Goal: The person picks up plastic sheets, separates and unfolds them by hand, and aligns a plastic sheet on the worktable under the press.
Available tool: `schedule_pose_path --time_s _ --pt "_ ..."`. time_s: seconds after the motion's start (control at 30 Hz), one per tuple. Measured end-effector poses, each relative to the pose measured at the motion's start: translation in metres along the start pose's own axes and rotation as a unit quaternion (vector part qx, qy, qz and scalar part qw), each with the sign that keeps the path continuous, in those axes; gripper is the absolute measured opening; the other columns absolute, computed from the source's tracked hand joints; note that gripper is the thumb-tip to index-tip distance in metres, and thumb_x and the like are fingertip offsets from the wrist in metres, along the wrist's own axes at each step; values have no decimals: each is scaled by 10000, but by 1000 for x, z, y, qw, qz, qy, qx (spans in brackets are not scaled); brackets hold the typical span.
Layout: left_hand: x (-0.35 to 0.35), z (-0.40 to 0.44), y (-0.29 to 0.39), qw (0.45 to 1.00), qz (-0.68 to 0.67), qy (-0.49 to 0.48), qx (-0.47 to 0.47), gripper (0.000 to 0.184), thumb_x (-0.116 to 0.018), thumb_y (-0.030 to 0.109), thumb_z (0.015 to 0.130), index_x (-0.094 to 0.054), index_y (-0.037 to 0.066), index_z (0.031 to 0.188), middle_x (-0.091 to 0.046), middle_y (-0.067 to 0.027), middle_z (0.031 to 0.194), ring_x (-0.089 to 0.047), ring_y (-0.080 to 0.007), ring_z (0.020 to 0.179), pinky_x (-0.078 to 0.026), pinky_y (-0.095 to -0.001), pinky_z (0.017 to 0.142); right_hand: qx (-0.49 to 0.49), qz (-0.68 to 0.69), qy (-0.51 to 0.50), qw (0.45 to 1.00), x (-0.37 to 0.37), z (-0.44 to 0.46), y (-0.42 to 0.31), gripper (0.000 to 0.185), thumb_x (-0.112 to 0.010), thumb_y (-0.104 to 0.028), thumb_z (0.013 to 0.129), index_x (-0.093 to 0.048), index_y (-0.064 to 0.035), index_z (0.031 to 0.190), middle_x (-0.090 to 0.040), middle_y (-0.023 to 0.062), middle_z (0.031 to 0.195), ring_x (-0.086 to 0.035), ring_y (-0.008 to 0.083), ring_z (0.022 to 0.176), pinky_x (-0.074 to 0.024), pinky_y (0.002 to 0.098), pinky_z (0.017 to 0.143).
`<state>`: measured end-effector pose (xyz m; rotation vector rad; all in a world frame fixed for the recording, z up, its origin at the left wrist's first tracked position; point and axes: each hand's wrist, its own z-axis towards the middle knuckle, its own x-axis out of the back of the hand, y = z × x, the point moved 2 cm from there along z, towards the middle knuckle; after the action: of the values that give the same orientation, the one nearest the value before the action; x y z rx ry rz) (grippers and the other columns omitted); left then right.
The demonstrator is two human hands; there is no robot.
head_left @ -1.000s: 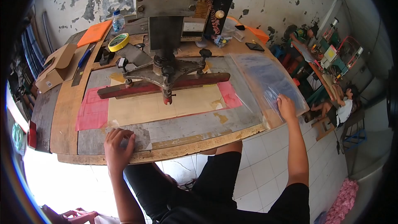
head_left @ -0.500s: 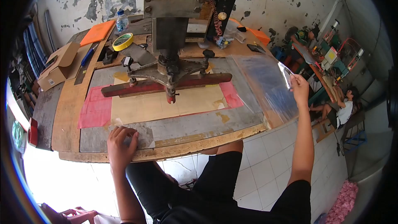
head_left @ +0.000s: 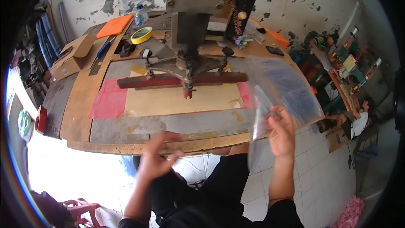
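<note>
A clear plastic sheet (head_left: 258, 120) hangs from my right hand (head_left: 280, 133), its edge pinched between thumb and fingers, in front of the table's right part. My left hand (head_left: 160, 156), a little blurred, is raised by the table's front edge with thumb and fingers apart and nothing between them. Beyond the hands, a metal press head with a red bar (head_left: 211, 80) stands over a cream panel (head_left: 168, 103) with a pink sheet (head_left: 108, 101) at its left. More clear plastic sheets (head_left: 293, 88) lie at the table's right side.
On the table's left are a cardboard box (head_left: 71, 61), a blue cutter (head_left: 103, 49), yellow tape (head_left: 141, 36) and an orange sheet (head_left: 114, 26). A phone (head_left: 274, 50) lies at the back right. Two other people (head_left: 358, 120) are at the far right.
My right hand has lifted a clear sheet off the right side and brought it leftward and nearer. My left hand has left the table edge and opened. The view has shifted.
</note>
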<state>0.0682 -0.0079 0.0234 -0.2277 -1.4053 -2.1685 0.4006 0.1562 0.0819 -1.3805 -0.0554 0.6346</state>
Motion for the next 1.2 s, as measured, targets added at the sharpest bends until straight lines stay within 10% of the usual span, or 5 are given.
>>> schedule_pose_path --time_s 0.13,0.4,0.5,0.93,1.2 --pt "-59 -13 25 979 -137 -152 22 1087 -899 254 886 -212 56 1705 -586 -212 1513 -625 -325 1352 -504 -455 1131 -37 34 -31 998 -69 -20 45 457 -685 -13 1027 -471 -53 1429 -706 145 1245 -728 211 1142 -632 372 965" --pt "-57 -25 1 926 -340 -79 143 492 -499 38 1124 -367 20 1598 -744 -164 1272 -754 -220 1060 -569 -311 842 169 -206 -149 952 -95 -29 74 653 -765 -97 989 -445 -50 1556 -552 228 1554 -462 361 1524 -329 522 1261" --pt "-47 -18 11 931 -322 -104 137 518 -494 64 1143 -367 52 1645 -759 -122 1212 -741 -165 974 -572 -306 844 250 -535 -169 790 -92 -31 63 872 -896 -405 846 -519 -91 1567 -471 186 1652 -371 448 1568 -282 639 1228" --pt "-43 -7 23 952 -244 -169 78 519 -499 44 1134 -419 45 1646 -760 -137 1151 -743 -167 921 -581 -319 848 173 -443 -130 870 -87 -32 56 1098 -978 -339 764 -396 -40 1646 -633 180 1403 -599 354 1308 -454 482 1104" --pt "-45 -12 8 880 -383 -147 240 475 -494 228 1171 -478 29 1603 -742 -126 1242 -757 -203 1065 -615 -330 867 219 -431 -127 866 -107 -46 71 239 -880 -45 839 -672 -50 958 -674 109 931 -729 302 879 -568 404 746"
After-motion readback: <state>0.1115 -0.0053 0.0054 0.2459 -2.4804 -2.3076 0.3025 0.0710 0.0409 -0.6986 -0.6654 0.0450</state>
